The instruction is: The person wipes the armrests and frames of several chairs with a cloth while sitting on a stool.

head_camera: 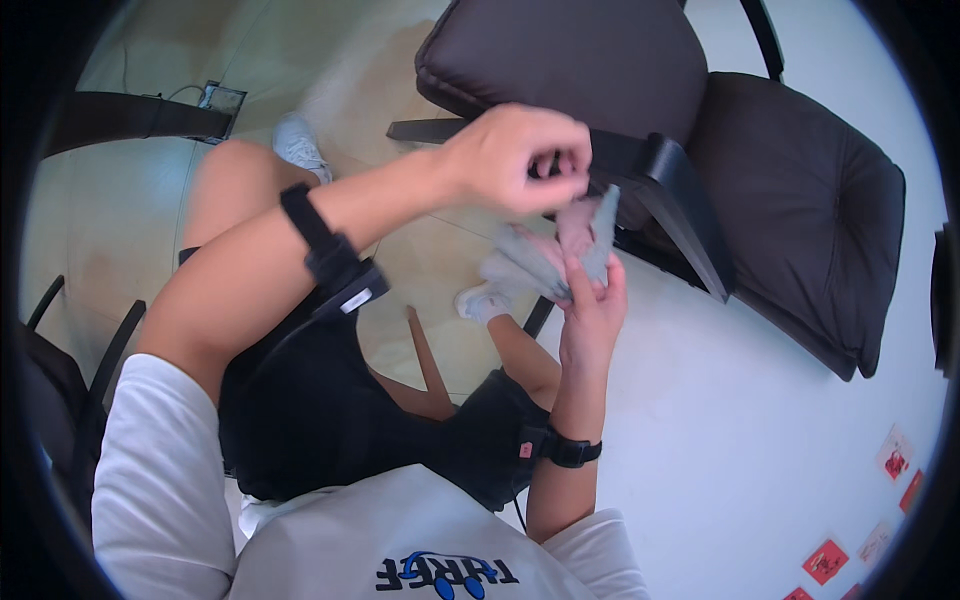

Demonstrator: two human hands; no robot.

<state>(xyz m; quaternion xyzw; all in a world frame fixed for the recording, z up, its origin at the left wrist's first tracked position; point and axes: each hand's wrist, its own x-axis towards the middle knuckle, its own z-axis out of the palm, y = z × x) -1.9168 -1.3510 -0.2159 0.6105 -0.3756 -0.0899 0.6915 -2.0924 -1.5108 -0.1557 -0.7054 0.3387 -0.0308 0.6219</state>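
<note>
A crumpled grey and pinkish cloth (525, 251) is pinched between the thumb and fingers of my right hand (592, 307). Its folds spread to the left and upward. Just above the cloth is my left hand (517, 157), blurred, with fingers curled toward the thumb and a gap between them. Whether anything thin is in its fingertips cannot be made out. Black straps with small modules circle both forearms, the left strap (330, 251) and the right strap (570, 448).
A dark brown padded chair (570, 52) with a black armrest (686, 210) stands just beyond my hands. Another chair (60, 375) is at the left edge. An open floor box with a cable (225, 97) lies upper left. Red cards (825, 561) are on the white surface lower right.
</note>
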